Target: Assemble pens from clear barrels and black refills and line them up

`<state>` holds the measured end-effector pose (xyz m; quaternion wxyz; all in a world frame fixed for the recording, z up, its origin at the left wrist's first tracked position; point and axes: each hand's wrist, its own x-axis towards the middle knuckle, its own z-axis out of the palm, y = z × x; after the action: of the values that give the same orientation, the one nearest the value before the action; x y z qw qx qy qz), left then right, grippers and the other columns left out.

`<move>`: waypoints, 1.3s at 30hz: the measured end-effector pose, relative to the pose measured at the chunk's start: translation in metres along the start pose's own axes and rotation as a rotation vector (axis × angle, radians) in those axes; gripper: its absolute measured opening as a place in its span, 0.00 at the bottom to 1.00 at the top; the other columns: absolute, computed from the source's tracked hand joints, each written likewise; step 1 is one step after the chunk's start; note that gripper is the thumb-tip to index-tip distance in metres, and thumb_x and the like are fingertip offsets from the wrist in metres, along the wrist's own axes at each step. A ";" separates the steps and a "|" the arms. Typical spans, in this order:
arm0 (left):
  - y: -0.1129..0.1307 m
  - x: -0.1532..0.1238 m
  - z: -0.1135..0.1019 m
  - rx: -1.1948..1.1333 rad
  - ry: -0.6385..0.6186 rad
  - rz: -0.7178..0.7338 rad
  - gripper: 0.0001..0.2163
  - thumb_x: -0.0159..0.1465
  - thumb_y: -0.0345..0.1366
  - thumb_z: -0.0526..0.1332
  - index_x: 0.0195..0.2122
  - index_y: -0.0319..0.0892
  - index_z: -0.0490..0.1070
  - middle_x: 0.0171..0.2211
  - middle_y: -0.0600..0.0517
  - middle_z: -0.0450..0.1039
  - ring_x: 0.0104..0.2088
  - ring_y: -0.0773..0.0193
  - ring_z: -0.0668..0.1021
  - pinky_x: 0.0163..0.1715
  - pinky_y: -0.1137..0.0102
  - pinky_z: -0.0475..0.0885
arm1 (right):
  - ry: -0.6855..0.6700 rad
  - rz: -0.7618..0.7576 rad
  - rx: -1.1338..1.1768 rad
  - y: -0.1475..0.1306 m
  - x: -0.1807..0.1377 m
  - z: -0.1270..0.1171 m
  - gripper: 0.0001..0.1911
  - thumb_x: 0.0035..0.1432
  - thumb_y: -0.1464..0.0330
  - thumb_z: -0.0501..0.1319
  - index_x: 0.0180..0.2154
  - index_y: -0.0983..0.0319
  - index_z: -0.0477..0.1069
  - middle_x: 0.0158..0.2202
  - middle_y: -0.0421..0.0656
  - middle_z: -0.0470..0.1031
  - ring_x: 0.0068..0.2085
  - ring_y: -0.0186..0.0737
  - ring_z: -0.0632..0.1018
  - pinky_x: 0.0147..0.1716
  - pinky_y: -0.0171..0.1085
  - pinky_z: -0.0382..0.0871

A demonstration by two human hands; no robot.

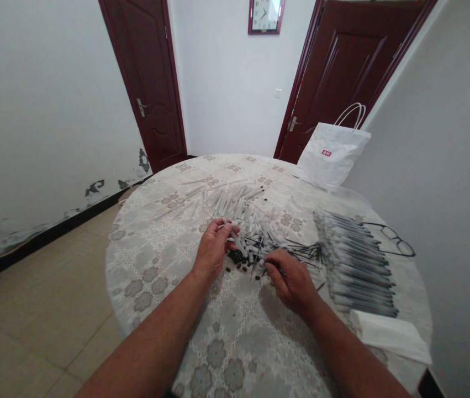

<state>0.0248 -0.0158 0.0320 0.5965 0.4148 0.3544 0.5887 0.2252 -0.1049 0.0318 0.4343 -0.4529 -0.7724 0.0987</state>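
My left hand [213, 247] is closed around a whitish translucent pen barrel [237, 240], which slants down to the right from its fingers. To the right, my right hand [295, 281] is pinched over the near edge of the pile of parts; what its fingertips hold is too small to make out. Short black pen caps [238, 257] lie loose between the hands. Thin dark pen refills [303, 250] fan out just beyond the right hand. Farther back spreads a heap of clear and white pen barrels [232, 200].
Grey pens [359, 268] lie stacked in a row at the right of the round table [156, 326], on its patterned cloth. Beside them are eyeglasses [398, 242] and a folded white packet [390, 334]. A white paper bag [334, 157] stands at the back right.
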 end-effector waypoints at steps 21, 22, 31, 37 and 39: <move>0.006 0.008 -0.004 -0.399 0.041 -0.100 0.11 0.63 0.39 0.67 0.41 0.39 0.71 0.40 0.46 0.79 0.40 0.62 0.82 0.39 0.71 0.79 | -0.071 0.008 -0.198 0.006 0.003 0.001 0.11 0.70 0.66 0.52 0.44 0.59 0.72 0.38 0.45 0.78 0.38 0.40 0.78 0.39 0.36 0.69; 0.006 0.008 -0.004 -0.401 0.038 -0.095 0.11 0.62 0.40 0.67 0.41 0.39 0.71 0.40 0.47 0.79 0.40 0.62 0.82 0.39 0.71 0.80 | -0.063 0.008 -0.225 0.008 0.003 -0.001 0.11 0.70 0.66 0.52 0.44 0.60 0.72 0.37 0.45 0.78 0.37 0.40 0.78 0.39 0.36 0.69; 0.007 0.006 0.000 -0.430 0.016 -0.087 0.11 0.62 0.39 0.68 0.40 0.39 0.69 0.38 0.47 0.79 0.39 0.61 0.83 0.39 0.69 0.79 | -0.084 -0.006 -0.280 0.014 0.004 -0.006 0.12 0.69 0.65 0.53 0.41 0.61 0.73 0.33 0.44 0.74 0.34 0.39 0.74 0.36 0.35 0.65; 0.008 0.004 0.001 -0.439 0.008 -0.085 0.10 0.63 0.38 0.67 0.40 0.39 0.70 0.37 0.47 0.79 0.39 0.60 0.83 0.37 0.69 0.80 | -0.092 0.004 -0.269 0.014 0.003 -0.006 0.12 0.69 0.65 0.53 0.41 0.61 0.73 0.33 0.45 0.74 0.35 0.40 0.74 0.37 0.36 0.65; 0.008 0.005 0.001 -0.445 0.009 -0.085 0.10 0.63 0.37 0.67 0.40 0.39 0.69 0.37 0.47 0.79 0.39 0.60 0.83 0.37 0.69 0.80 | -0.078 0.002 -0.272 0.015 0.003 -0.007 0.12 0.69 0.66 0.53 0.41 0.61 0.73 0.33 0.45 0.74 0.35 0.40 0.74 0.37 0.36 0.65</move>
<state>0.0226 -0.0114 0.0404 0.6958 0.2550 0.2358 0.6287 0.2395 -0.0957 0.0295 0.3387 -0.5043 -0.7943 0.0111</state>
